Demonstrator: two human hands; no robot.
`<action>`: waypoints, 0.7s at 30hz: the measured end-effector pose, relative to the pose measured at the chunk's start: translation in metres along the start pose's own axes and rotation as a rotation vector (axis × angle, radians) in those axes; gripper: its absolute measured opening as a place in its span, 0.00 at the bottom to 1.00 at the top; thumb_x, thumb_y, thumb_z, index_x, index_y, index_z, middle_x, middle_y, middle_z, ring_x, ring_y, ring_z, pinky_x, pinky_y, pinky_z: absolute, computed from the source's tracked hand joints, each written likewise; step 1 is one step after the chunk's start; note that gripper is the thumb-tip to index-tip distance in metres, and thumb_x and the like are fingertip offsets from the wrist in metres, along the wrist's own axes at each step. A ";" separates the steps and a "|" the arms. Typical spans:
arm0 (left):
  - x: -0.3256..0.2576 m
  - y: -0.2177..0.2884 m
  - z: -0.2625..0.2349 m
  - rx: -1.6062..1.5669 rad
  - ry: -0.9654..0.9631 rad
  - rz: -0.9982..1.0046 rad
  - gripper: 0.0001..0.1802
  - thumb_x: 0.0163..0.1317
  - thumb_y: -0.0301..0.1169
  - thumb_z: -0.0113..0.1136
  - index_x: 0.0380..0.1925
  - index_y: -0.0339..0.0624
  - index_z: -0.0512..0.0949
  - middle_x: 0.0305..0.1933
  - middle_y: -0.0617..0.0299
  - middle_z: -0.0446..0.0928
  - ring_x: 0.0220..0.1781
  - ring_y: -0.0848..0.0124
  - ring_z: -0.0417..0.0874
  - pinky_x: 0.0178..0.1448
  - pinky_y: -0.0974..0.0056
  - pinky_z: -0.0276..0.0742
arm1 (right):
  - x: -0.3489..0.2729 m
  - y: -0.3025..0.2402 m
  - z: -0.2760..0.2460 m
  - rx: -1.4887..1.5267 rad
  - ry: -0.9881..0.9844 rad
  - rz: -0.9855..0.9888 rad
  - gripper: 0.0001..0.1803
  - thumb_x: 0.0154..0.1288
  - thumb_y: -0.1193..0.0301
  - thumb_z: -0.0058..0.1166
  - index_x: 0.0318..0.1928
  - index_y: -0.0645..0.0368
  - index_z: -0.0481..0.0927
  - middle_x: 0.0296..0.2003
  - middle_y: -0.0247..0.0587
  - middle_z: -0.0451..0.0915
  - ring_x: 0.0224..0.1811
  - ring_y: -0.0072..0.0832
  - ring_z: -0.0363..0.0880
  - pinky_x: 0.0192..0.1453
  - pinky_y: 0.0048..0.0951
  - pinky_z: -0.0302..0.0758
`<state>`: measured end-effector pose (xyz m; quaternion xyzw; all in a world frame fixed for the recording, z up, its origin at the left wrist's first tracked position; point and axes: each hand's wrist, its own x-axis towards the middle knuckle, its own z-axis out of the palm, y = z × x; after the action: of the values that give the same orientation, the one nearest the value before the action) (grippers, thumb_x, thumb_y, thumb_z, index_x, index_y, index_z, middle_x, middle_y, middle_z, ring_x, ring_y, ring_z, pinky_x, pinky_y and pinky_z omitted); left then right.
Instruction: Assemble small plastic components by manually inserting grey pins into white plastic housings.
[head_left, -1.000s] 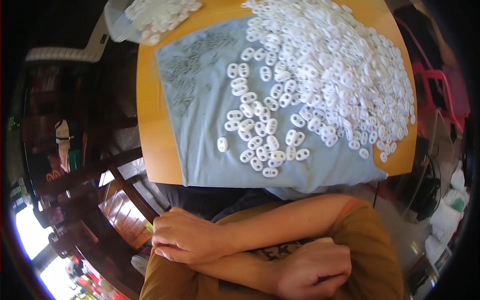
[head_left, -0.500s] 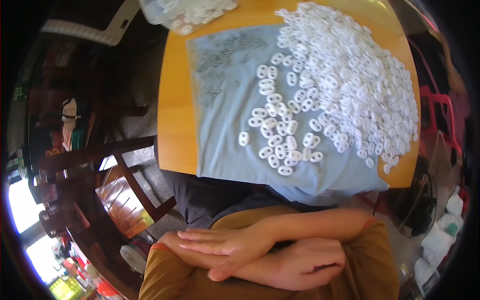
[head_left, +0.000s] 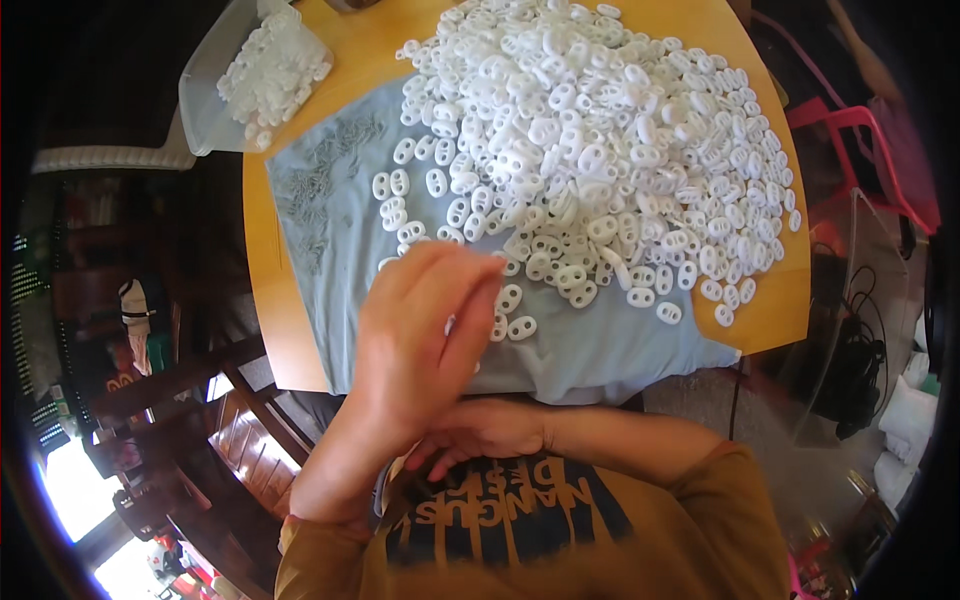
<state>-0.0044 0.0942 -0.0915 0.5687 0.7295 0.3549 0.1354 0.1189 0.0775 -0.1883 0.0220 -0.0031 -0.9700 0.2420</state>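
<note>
My left hand point(head_left: 415, 325) is raised over the near part of a grey-blue cloth point(head_left: 590, 345), covering some of the loose white pieces. It is smeared by motion, and whether its fingers hold anything is hidden. Lower down, my right hand point(head_left: 485, 428) lies across in front of my body, close by the left wrist, its partly visible fingers apart and nothing seen in them. Ahead, a big heap of white oval two-hole plastic pieces point(head_left: 560, 130) covers much of the cloth and table. Small thin grey metal bits point(head_left: 320, 185) lie scattered on the cloth's far left.
The yellow wooden table point(head_left: 290, 350) has a clear plastic tub point(head_left: 205, 105) with more white pieces at its far left corner. A dark wooden chair point(head_left: 190, 380) stands to the left. At right are a red plastic chair point(head_left: 880, 160) and black cables point(head_left: 850, 390).
My crossed arms have come apart. My left hand has risen over the cloth, while my right hand has shifted up toward the table edge. The view has turned, bringing the tub further in.
</note>
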 end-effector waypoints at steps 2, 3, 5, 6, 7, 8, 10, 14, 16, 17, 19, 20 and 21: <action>0.008 -0.004 0.008 -0.009 0.018 -0.059 0.07 0.53 0.24 0.59 0.33 0.41 0.78 0.32 0.56 0.76 0.33 0.56 0.76 0.37 0.59 0.71 | -0.001 -0.002 0.005 -0.042 0.000 0.010 0.21 0.69 0.57 0.43 0.57 0.55 0.67 0.48 0.35 0.72 0.49 0.24 0.72 0.48 0.26 0.73; 0.011 -0.004 0.011 0.078 0.022 -0.061 0.08 0.53 0.26 0.60 0.34 0.41 0.78 0.33 0.56 0.75 0.33 0.57 0.76 0.38 0.59 0.71 | -0.002 -0.002 0.006 -0.078 0.013 0.017 0.21 0.69 0.58 0.43 0.56 0.55 0.67 0.48 0.34 0.72 0.48 0.24 0.72 0.47 0.26 0.73; 0.012 -0.001 0.016 0.224 0.004 -0.079 0.11 0.51 0.31 0.62 0.35 0.41 0.78 0.34 0.57 0.74 0.33 0.57 0.75 0.39 0.58 0.69 | -0.003 -0.003 0.010 -0.091 0.016 0.023 0.20 0.69 0.58 0.43 0.56 0.55 0.68 0.48 0.34 0.73 0.47 0.23 0.72 0.47 0.26 0.73; 0.014 0.000 0.018 0.213 -0.004 -0.073 0.11 0.51 0.31 0.62 0.35 0.41 0.78 0.34 0.57 0.74 0.33 0.57 0.75 0.39 0.58 0.69 | -0.006 -0.004 0.011 -0.105 0.034 0.021 0.20 0.69 0.58 0.43 0.55 0.55 0.68 0.48 0.34 0.73 0.46 0.23 0.72 0.46 0.26 0.73; 0.015 0.003 0.018 0.249 0.010 -0.059 0.12 0.50 0.31 0.63 0.35 0.42 0.78 0.34 0.58 0.74 0.33 0.57 0.75 0.39 0.58 0.69 | -0.006 -0.003 0.009 -0.101 0.043 0.010 0.20 0.69 0.58 0.43 0.55 0.55 0.68 0.48 0.34 0.73 0.46 0.23 0.72 0.46 0.26 0.73; 0.017 0.004 0.019 0.284 0.023 -0.045 0.12 0.50 0.32 0.63 0.35 0.42 0.78 0.34 0.58 0.74 0.34 0.58 0.75 0.39 0.58 0.69 | -0.003 -0.001 0.005 -0.086 0.023 0.010 0.19 0.69 0.58 0.43 0.55 0.55 0.69 0.47 0.34 0.74 0.45 0.23 0.72 0.46 0.25 0.73; 0.016 0.004 0.020 0.283 0.050 -0.042 0.12 0.49 0.32 0.64 0.35 0.43 0.78 0.35 0.59 0.74 0.34 0.58 0.75 0.38 0.59 0.68 | -0.002 -0.001 0.001 -0.073 0.005 0.003 0.19 0.69 0.59 0.44 0.55 0.54 0.69 0.47 0.34 0.74 0.45 0.23 0.72 0.46 0.25 0.73; 0.014 0.000 0.022 0.252 -0.020 -0.109 0.10 0.48 0.32 0.64 0.32 0.44 0.77 0.33 0.61 0.73 0.33 0.60 0.75 0.37 0.59 0.66 | 0.000 -0.002 0.002 -0.100 0.016 0.037 0.19 0.68 0.59 0.44 0.53 0.56 0.71 0.46 0.35 0.75 0.46 0.24 0.73 0.48 0.26 0.73; 0.012 -0.002 0.022 0.274 0.003 -0.011 0.09 0.48 0.31 0.63 0.31 0.45 0.77 0.32 0.61 0.73 0.33 0.61 0.74 0.37 0.59 0.66 | 0.001 0.000 0.000 -0.100 0.009 0.062 0.19 0.68 0.59 0.44 0.52 0.57 0.71 0.46 0.35 0.75 0.47 0.24 0.73 0.48 0.26 0.73; 0.012 -0.001 0.023 0.267 0.010 -0.027 0.07 0.48 0.31 0.63 0.28 0.46 0.76 0.31 0.62 0.72 0.32 0.62 0.74 0.37 0.59 0.65 | 0.001 0.001 -0.003 -0.096 0.012 0.048 0.19 0.68 0.59 0.44 0.52 0.58 0.72 0.46 0.36 0.75 0.47 0.25 0.73 0.49 0.26 0.73; 0.013 -0.001 0.021 0.258 0.023 -0.013 0.07 0.48 0.28 0.64 0.29 0.44 0.78 0.31 0.61 0.74 0.30 0.59 0.74 0.35 0.60 0.67 | 0.003 0.003 -0.004 -0.096 0.006 0.072 0.20 0.68 0.59 0.44 0.52 0.59 0.72 0.46 0.36 0.75 0.48 0.25 0.73 0.49 0.27 0.73; 0.014 -0.004 0.021 0.249 0.033 0.023 0.06 0.48 0.28 0.63 0.28 0.45 0.77 0.30 0.61 0.73 0.30 0.59 0.74 0.34 0.60 0.67 | 0.003 0.001 -0.003 -0.108 0.044 0.073 0.20 0.68 0.58 0.44 0.52 0.59 0.72 0.46 0.36 0.75 0.49 0.25 0.73 0.49 0.27 0.73; 0.012 -0.007 0.025 0.227 0.042 0.035 0.06 0.48 0.28 0.63 0.28 0.45 0.77 0.29 0.61 0.73 0.30 0.59 0.74 0.35 0.60 0.67 | 0.002 0.001 -0.002 -0.116 0.078 0.081 0.21 0.68 0.58 0.44 0.52 0.60 0.72 0.45 0.36 0.75 0.49 0.25 0.72 0.50 0.27 0.73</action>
<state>0.0014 0.1130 -0.1116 0.5855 0.7576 0.2844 0.0486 0.1174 0.0757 -0.1906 0.0455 0.0618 -0.9564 0.2818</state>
